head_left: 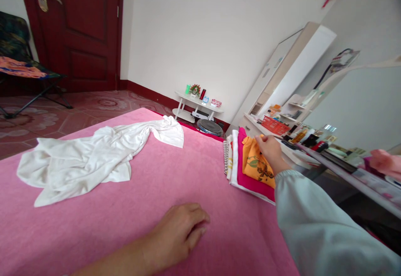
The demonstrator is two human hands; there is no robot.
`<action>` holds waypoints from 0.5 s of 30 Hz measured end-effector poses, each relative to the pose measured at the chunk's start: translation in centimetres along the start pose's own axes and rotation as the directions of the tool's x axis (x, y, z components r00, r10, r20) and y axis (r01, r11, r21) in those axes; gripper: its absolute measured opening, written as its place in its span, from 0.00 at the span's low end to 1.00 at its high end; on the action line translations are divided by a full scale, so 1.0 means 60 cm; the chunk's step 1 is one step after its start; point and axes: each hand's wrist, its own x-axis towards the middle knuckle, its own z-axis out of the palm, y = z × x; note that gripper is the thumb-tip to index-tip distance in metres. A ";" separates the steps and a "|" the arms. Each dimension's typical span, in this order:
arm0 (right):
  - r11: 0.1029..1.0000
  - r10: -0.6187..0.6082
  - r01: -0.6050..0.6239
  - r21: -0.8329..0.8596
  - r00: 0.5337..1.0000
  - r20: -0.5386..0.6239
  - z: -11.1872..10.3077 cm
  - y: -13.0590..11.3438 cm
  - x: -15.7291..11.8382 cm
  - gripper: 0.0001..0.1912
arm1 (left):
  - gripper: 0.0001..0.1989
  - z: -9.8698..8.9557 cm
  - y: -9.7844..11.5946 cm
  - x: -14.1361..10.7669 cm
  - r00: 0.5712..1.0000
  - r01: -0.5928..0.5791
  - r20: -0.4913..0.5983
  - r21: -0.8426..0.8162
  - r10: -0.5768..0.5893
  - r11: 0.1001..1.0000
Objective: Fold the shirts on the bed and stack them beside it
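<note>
My right hand [272, 152] is at the far edge of a stack of folded clothes, its fingertips pinched on the orange folded garment [255, 165] on top. That garment carries a dark flower print. Beneath it lie a magenta folded garment [240, 175] and white ones. My left hand [180, 232] hovers over or rests on the pink bedspread [184, 175], loosely curled with a gap between thumb and fingers, holding nothing. Farther left, a crumpled white garment [100, 154] is spread across the bedspread.
Along the right side runs a dressing table with a red basket [275, 125], bottles and a mirror [369, 104]. A low white shelf [199, 100] stands by the far wall. At the left are a folding chair [19, 54] and a dark red door [84, 29].
</note>
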 end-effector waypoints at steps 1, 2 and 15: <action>0.999 -0.008 0.008 -0.040 1.000 -0.009 0.006 -0.014 0.001 0.32 | 0.09 0.000 0.000 0.000 1.000 0.002 0.002 -0.001 -0.002 1.000; 0.995 -0.035 0.034 -0.093 0.999 -0.009 0.013 -0.028 0.001 0.35 | 0.09 -0.001 0.001 -0.001 1.000 0.004 0.002 -0.002 -0.004 1.000; 0.987 0.146 -0.154 -0.054 0.980 -0.133 0.025 0.009 0.005 0.21 | 0.08 0.002 -0.006 -0.002 1.000 0.001 0.005 -0.010 -0.001 1.000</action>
